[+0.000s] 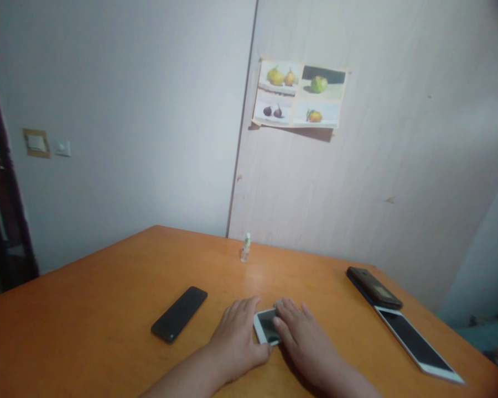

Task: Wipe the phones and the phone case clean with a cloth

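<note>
A small white phone [266, 325] with a dark screen lies on the orange-brown table between my two hands. My left hand [236, 340] is round its left side, the thumb at the near edge and the fingertips by the far left corner. Across its right part lies my right hand [305, 340], thumb over the screen and fingers at the far edge, hiding that side. To the left of my hands is a black phone [180, 314], lying flat and apart from them.
A small clear bottle [245, 249] stands near the table's far edge. At the right lie a dark brown wallet-like case [375, 287] and a white tablet [419, 345] with a dark screen. The wooden table [108, 298] meets a wall bearing a fruit picture sheet [301, 94].
</note>
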{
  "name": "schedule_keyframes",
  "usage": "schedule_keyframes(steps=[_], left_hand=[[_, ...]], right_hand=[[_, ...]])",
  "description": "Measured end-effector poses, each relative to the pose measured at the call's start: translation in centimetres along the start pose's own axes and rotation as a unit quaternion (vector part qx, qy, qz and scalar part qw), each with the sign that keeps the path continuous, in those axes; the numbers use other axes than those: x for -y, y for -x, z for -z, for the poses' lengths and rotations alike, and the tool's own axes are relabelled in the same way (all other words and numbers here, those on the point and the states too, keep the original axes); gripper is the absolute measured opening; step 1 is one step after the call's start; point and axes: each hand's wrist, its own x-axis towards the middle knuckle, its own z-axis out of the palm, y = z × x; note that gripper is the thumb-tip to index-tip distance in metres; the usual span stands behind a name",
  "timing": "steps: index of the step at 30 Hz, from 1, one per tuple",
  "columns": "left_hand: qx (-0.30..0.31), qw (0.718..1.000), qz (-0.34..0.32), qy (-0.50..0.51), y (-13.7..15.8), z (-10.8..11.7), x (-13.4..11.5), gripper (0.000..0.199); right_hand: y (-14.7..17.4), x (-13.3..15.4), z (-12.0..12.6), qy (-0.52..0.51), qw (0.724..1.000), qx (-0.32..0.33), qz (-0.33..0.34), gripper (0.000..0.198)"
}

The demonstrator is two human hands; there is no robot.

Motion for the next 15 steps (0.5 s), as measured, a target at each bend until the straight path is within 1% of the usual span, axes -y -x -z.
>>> schedule_keyframes(steps=[3, 4, 5, 6, 9, 10, 11, 12, 13, 15], left_hand=[[0.000, 1.000, -0.011, 0.008, 0.0, -0.2, 0.3, 0.070], [0.001, 1.000, -0.014, 0.008, 0.0, -0.3, 0.3, 0.069], [0.000, 1.000, -0.014, 0.005, 0.0, -0.3, 0.3, 0.069], [-0.002, 1.000, -0.012, 0.000, 0.0, -0.2, 0.3, 0.070], [0.000, 1.000, -0.007, -0.011, 0.0, -0.1, 0.1, 0.074], [0.003, 1.000, -0.008, -0.010, 0.1, -0.1, 0.0, 0.076], [0.005, 1.000, -0.009, -0.009, 0.1, 0.0, 0.0, 0.076], [0.004, 1.000, -0.010, -0.008, 0.1, 0.0, 0.0, 0.076], [0.002, 1.000, -0.011, -0.008, 0.1, -0.1, 0.0, 0.074], [-0.001, 1.000, -0.016, -0.006, 0.1, -0.1, 0.1, 0.070]], right_hand=[[0.5, 1.8, 0.3, -0.056, 0.990, 0.050, 0.121, 0.055], [0.5, 2.0, 0.3, -0.068, 0.986, 0.056, 0.143, 0.053], [0.4, 1.8, 0.4, -0.069, 0.986, 0.052, 0.141, 0.052], [0.2, 1.3, 0.4, -0.061, 0.991, 0.041, 0.116, 0.052], [-0.4, -1.0, 0.2, -0.006, 1.000, -0.002, -0.020, 0.054], [-0.5, -1.5, 0.1, 0.009, 0.998, -0.012, -0.054, 0.055], [-0.5, -1.7, 0.1, 0.017, 0.997, -0.017, -0.069, 0.055], [-0.3, -1.6, 0.1, 0.017, 0.998, -0.015, -0.064, 0.055], [0.0, -1.1, 0.2, 0.010, 0.999, -0.007, -0.043, 0.055], [0.6, 0.3, 0.6, -0.018, 0.999, 0.028, 0.028, 0.055]])
